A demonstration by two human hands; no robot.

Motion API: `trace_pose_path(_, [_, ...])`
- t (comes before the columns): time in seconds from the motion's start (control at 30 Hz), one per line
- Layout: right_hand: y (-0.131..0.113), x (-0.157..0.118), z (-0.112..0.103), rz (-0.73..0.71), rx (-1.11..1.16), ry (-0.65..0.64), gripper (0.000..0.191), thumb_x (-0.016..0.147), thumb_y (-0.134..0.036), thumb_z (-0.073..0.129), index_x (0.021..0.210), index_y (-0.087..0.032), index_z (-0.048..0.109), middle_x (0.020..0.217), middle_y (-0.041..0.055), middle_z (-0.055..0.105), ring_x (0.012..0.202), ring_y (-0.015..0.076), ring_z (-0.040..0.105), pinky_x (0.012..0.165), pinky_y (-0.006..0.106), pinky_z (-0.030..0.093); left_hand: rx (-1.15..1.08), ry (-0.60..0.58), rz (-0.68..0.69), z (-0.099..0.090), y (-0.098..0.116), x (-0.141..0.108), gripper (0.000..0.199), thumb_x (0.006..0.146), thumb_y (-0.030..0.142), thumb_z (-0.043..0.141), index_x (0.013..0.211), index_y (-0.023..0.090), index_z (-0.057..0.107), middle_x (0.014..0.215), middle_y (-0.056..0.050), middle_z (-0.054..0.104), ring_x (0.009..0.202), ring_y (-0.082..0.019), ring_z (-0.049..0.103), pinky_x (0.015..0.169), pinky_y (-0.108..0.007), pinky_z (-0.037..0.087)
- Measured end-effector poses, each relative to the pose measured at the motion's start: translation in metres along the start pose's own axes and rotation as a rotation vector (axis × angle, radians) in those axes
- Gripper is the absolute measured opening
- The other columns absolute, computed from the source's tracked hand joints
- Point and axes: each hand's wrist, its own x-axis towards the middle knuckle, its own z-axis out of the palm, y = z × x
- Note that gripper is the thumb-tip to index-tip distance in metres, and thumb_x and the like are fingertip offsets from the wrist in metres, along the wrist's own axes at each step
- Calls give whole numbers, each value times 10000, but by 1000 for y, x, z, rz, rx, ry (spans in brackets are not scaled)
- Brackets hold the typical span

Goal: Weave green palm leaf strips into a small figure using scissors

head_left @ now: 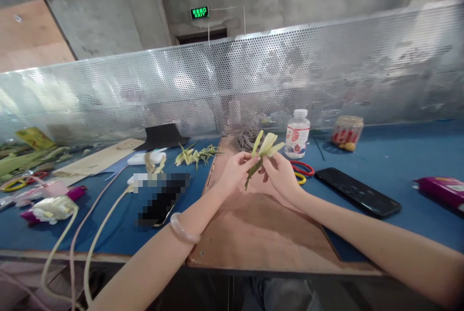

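In the middle of the head view, above the bare wooden part of the table, a small bunch of pale green leaf strips (267, 145) fans out at the top like a flower. A darker green tail hangs below it. My left hand (238, 170) pinches it from the left, thumb and fingers closed. From the right, my right hand (278, 175) grips the same bunch with bent fingers. Just behind the bunch lies a coil of grey cord (247, 140). Scissors with red and yellow handles (303, 168) lie beside my right hand, partly hidden by it.
A clear bottle (297, 136), a lidded jar (347, 133), a black phone (357, 191) and a purple packet (444, 191) stand or lie to the right. Leafy sprigs (195, 155), another phone (165, 200) and cables (103, 224) lie left. A perforated metal screen (181, 79) runs behind.
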Motion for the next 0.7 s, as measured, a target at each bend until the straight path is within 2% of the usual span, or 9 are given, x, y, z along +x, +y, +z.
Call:
trace_pose_path(0.13, [1,-1,-1,-50,-121,-21,258,829,-413,494,877,-172,573,633,8,566,486,127,518,414,236,460,8,51,10,0,0,-1,302,718,428,636,793,136,632,727,-18,594,627,-98,508,584,-214,391])
trace_pose_path(0.33, [3,-1,3,-24,-71,-46,241,843,-420,494,864,-183,537,636,-6,538,490,119,515,406,221,454,-91,139,-14,4,-7,2,292,722,426,617,698,136,604,636,14,547,569,-83,464,557,-207,368])
trace_pose_path(0.53, [8,3,7,10,-20,-39,295,831,-438,512,952,-174,565,657,-2,548,494,116,517,415,231,467,18,303,-29,-5,-11,7,201,748,328,565,648,154,554,537,46,458,474,-69,381,456,-196,283])
trace_pose_path(0.6, [10,4,9,67,34,-17,326,817,-465,525,956,-172,554,656,-6,541,496,118,517,400,231,463,27,307,-26,-7,-9,6,202,750,328,566,644,156,553,533,48,465,466,-69,378,459,-197,290])
trace_pose_path(0.7, [13,5,12,137,100,-13,338,793,-500,549,898,-180,526,669,-11,520,529,125,534,362,214,444,73,238,21,-4,-2,3,237,762,369,568,681,148,596,613,12,560,536,-89,464,520,-205,354])
